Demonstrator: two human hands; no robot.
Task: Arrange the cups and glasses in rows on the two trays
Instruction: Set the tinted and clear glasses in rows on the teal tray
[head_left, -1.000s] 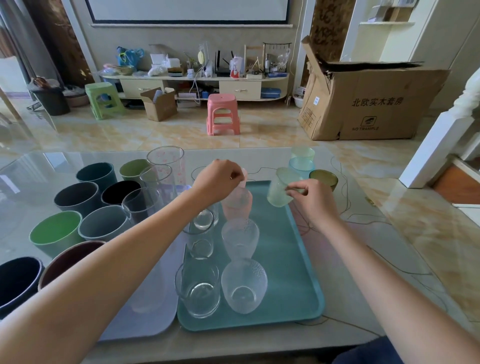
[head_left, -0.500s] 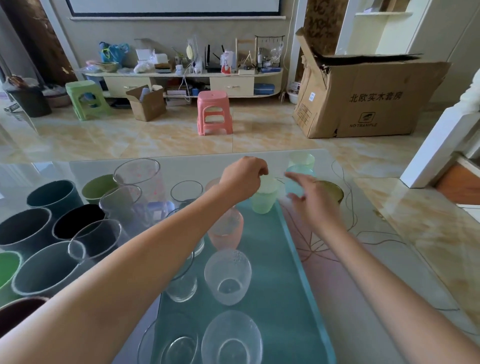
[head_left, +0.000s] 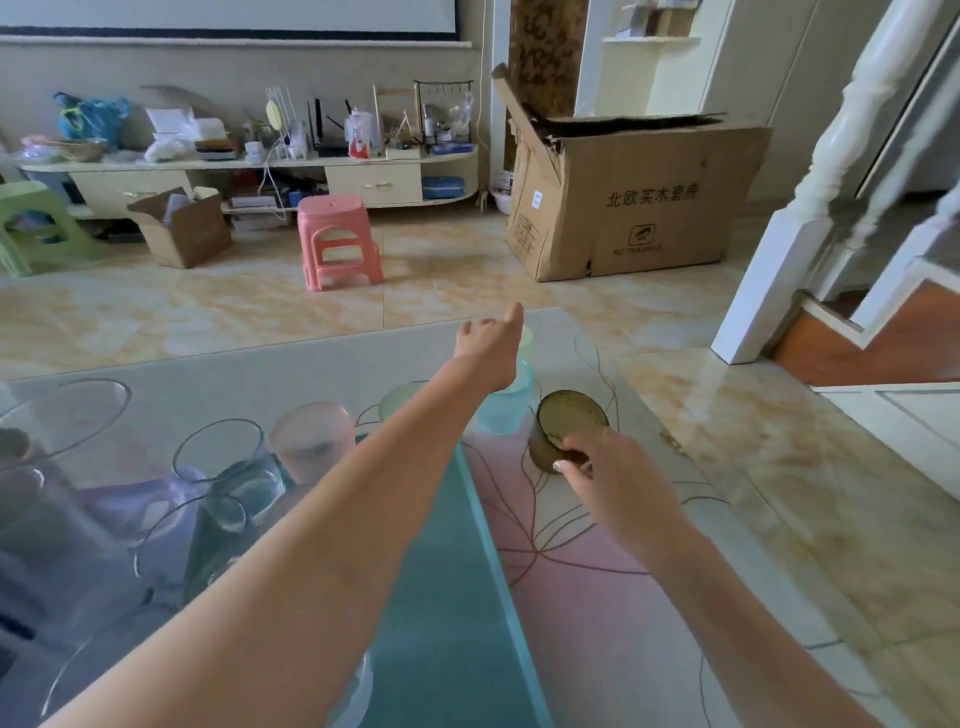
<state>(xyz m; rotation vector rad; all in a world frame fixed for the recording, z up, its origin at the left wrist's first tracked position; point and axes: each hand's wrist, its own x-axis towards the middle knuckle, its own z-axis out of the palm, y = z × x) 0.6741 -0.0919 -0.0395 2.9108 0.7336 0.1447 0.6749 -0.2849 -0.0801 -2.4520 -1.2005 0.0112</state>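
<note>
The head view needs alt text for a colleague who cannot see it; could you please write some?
The right hand grips an olive-brown glass on the table beside the teal tray, while the open left hand reaches over pale blue cups.

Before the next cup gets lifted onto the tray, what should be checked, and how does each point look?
1. Right hand has hold of the brown cup: ok, fingers curl round its side.
2. Brown cup upright: not ok, it tilts.
3. Left hand has a cup: not ok, open fingers above the blue cup.
4. Free room on the green tray: ok, bare strip along its right side.
5. Pink cup clear of the path: cannot tell.
</note>
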